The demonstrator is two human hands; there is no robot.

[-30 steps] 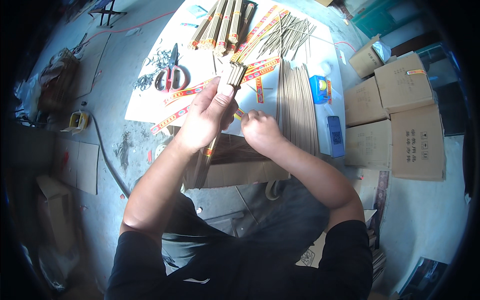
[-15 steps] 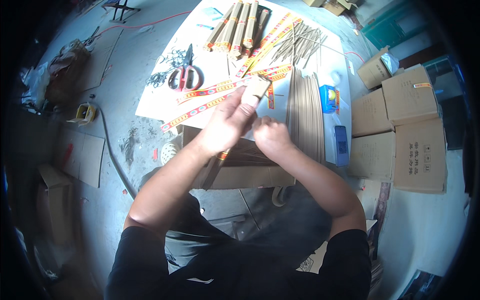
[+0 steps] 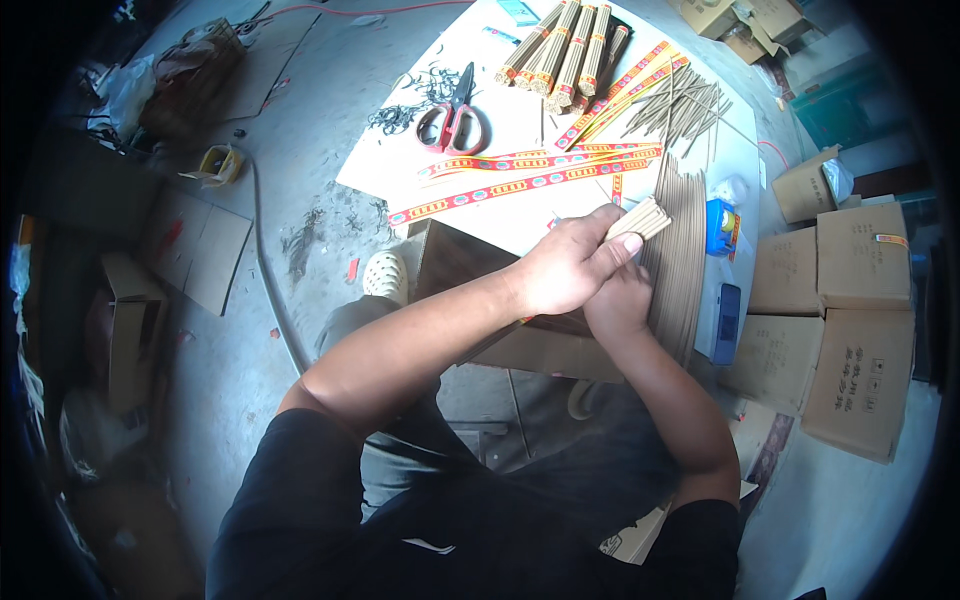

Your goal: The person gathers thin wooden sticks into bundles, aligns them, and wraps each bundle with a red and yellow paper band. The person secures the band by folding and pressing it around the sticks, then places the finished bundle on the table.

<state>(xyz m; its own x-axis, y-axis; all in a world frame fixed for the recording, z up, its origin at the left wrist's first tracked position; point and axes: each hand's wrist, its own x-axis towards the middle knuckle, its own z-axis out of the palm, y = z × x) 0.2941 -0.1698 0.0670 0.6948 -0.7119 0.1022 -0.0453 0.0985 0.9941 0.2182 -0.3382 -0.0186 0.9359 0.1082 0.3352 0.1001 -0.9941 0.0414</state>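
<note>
Scissors [image 3: 457, 107] on white bench [image 3: 400, 165], 10 o'clock from the stick bundle [image 3: 640, 220]; printed strips [image 3: 500, 188], nearer 9. Left hand [image 3: 575, 265], at 8, holds the bundle: fingers closed round it, thumb along the side. Right hand [image 3: 618, 300] touching the left, 6–7 o'clock; fingers mostly hidden, grip cannot be told. Long loose sticks [image 3: 682, 260], 4 o'clock.

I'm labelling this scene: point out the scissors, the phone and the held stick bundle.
Scissors [image 3: 455, 113], head view: near the pivot.
Phone [image 3: 729, 313], head view: its dark screen.
Held stick bundle [image 3: 641, 219], head view: its exposed end.
</note>
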